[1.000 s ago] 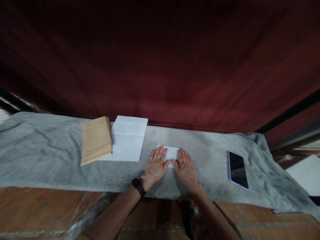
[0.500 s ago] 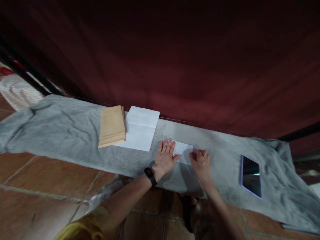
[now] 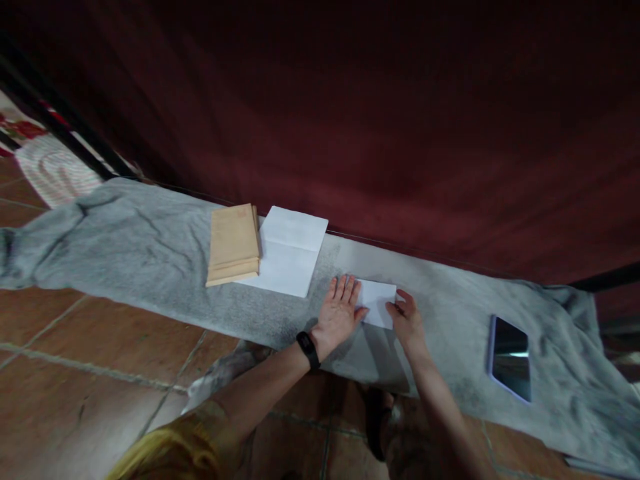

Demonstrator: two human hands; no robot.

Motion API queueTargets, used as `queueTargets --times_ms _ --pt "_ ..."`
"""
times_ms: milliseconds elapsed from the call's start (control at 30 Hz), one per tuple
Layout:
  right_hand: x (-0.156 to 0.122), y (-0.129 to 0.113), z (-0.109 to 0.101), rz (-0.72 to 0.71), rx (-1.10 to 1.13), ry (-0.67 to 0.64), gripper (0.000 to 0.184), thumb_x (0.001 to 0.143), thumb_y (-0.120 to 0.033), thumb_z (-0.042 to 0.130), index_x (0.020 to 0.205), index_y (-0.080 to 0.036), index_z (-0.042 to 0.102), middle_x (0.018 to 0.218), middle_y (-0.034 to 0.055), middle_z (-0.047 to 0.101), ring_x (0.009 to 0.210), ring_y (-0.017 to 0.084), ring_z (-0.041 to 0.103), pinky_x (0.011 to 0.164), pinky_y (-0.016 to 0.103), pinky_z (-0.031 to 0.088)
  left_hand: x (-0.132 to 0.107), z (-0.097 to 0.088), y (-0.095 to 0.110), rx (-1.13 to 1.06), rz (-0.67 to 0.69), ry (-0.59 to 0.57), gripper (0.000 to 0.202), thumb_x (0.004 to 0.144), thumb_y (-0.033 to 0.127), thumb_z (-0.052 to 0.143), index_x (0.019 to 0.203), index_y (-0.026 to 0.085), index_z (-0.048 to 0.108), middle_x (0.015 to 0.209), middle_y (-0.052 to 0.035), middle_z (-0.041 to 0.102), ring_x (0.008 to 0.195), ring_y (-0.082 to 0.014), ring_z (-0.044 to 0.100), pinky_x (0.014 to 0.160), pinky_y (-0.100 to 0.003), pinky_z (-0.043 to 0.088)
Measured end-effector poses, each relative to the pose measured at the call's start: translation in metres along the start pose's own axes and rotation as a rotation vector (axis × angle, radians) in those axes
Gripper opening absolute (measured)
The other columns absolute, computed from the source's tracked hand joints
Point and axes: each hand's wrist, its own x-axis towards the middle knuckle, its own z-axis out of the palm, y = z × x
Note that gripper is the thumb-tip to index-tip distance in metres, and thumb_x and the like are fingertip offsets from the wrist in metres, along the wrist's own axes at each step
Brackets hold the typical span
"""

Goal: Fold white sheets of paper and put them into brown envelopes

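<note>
A small folded sheet of white paper [image 3: 377, 302] lies on the grey cloth between my hands. My left hand [image 3: 340, 313], with a black band on the wrist, rests flat over the paper's left end, fingers stretched out. At the opposite end is my right hand [image 3: 407, 320]; its thumb touches the paper's right edge and the index finger is lifted apart from it, the other fingers bent. Further left lies a larger unfolded white sheet [image 3: 290, 260] with a crease across it. A stack of brown envelopes [image 3: 233, 237] partly covers that sheet's left side.
The grey cloth [image 3: 150, 267] is spread over a long, narrow surface and wrinkles at both ends. A phone [image 3: 510, 357] lies on it at the right. Behind hangs a dark red curtain [image 3: 350, 147]. Brown floor tiles [image 3: 125, 353] show in front.
My right index finger has lifted and parted from the thumb at the paper's right edge. My left hand stays flat on the paper. The whole view has shifted slightly.
</note>
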Motion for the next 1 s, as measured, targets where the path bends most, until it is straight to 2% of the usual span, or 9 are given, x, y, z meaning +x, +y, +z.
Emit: queueTargets --times_ms 167,267,367,433,500,600,700,833,1000 --pt "-0.003 -0.023 -0.004 0.035 0.233 -0.044 0.043 0.071 -0.052 0.071 0.096 -0.017 0.070 0.089 0.0054 0.075 0.076 0.020 0.064 0.070 0.032 0.052 -0.003 -0.013 0.011 -0.109 0.118 0.011 0.085 0.094 0.067 0.044 0.157 0.012 0.026 0.164 -0.0183 0.026 0.153 -0.0329 0.022 0.124 -0.054 0.016" --pt "-0.009 -0.037 -0.005 0.032 0.327 -0.087 0.041 0.075 -0.052 0.072 0.099 -0.018 0.071 0.090 0.0039 0.075 0.076 0.019 0.065 0.070 0.031 0.053 -0.004 -0.020 0.016 -0.179 0.104 0.065 0.079 0.096 0.052 0.050 0.159 0.014 0.021 0.166 -0.0157 0.022 0.152 -0.0311 0.024 0.123 -0.051 0.021" --pt "-0.013 -0.044 -0.002 -0.009 0.391 -0.148 0.045 0.083 -0.056 0.064 0.106 -0.019 0.073 0.101 0.0080 0.076 0.087 0.023 0.068 0.078 0.035 0.055 0.001 -0.028 0.016 -0.359 -0.018 0.148 0.058 0.100 0.034 0.042 0.154 0.015 0.033 0.161 -0.0148 0.035 0.146 -0.0293 0.037 0.119 -0.048 0.031" --pt "-0.011 -0.043 -0.001 -0.030 0.388 -0.140 0.052 0.089 -0.060 0.055 0.116 -0.018 0.071 0.111 0.0117 0.075 0.096 0.025 0.069 0.082 0.038 0.056 0.008 -0.032 0.014 -0.609 -0.132 0.205 0.048 0.102 0.037 0.037 0.143 0.017 0.050 0.149 -0.0140 0.053 0.136 -0.0290 0.051 0.114 -0.045 0.039" --pt "-0.009 -0.037 0.001 -0.006 0.324 -0.108 0.057 0.090 -0.062 0.052 0.123 -0.019 0.068 0.118 0.0135 0.073 0.100 0.025 0.069 0.083 0.039 0.058 0.017 -0.035 0.011 -0.966 -0.295 0.262 0.046 0.102 0.047 0.038 0.127 0.018 0.063 0.131 -0.0128 0.067 0.120 -0.0283 0.064 0.105 -0.042 0.048" --pt "-0.009 -0.026 0.003 0.098 0.290 -0.120 0.057 0.087 -0.062 0.057 0.123 -0.019 0.066 0.118 0.0140 0.073 0.096 0.026 0.072 0.079 0.040 0.060 0.026 -0.033 0.009 -1.532 -0.530 0.318 0.049 0.096 0.059 0.049 0.118 0.018 0.066 0.115 -0.0109 0.074 0.105 -0.0257 0.070 0.094 -0.038 0.055" --pt "-0.013 -0.020 0.007 0.186 0.430 -0.212 0.053 0.084 -0.058 0.063 0.118 -0.018 0.066 0.112 0.0131 0.075 0.090 0.026 0.074 0.075 0.040 0.061 0.027 -0.025 0.011 -1.867 -0.628 0.269 0.047 0.090 0.053 0.064 0.120 0.017 0.063 0.116 -0.0112 0.074 0.102 -0.0236 0.072 0.091 -0.037 0.057" --pt "-0.013 -0.018 0.008 0.225 0.486 -0.124 0.050 0.071 -0.051 0.076 0.108 -0.017 0.068 0.095 0.0087 0.076 0.076 0.023 0.072 0.066 0.035 0.059 0.022 -0.020 0.010 -1.976 -0.698 0.176 0.036 0.085 0.039 0.071 0.112 0.016 0.066 0.116 -0.0112 0.074 0.099 -0.0227 0.073 0.087 -0.036 0.059" --pt "0.002 -0.011 -0.006 0.118 0.299 -0.060 0.038 0.068 -0.045 0.071 0.095 -0.018 0.070 0.066 -0.0012 0.067 0.057 0.016 0.060 0.051 0.026 0.048 0.024 -0.031 -0.014 -1.893 -0.827 0.157 0.027 0.076 0.027 0.074 0.100 0.016 0.069 0.097 -0.0066 0.077 0.084 -0.0180 0.072 0.068 -0.026 0.056"
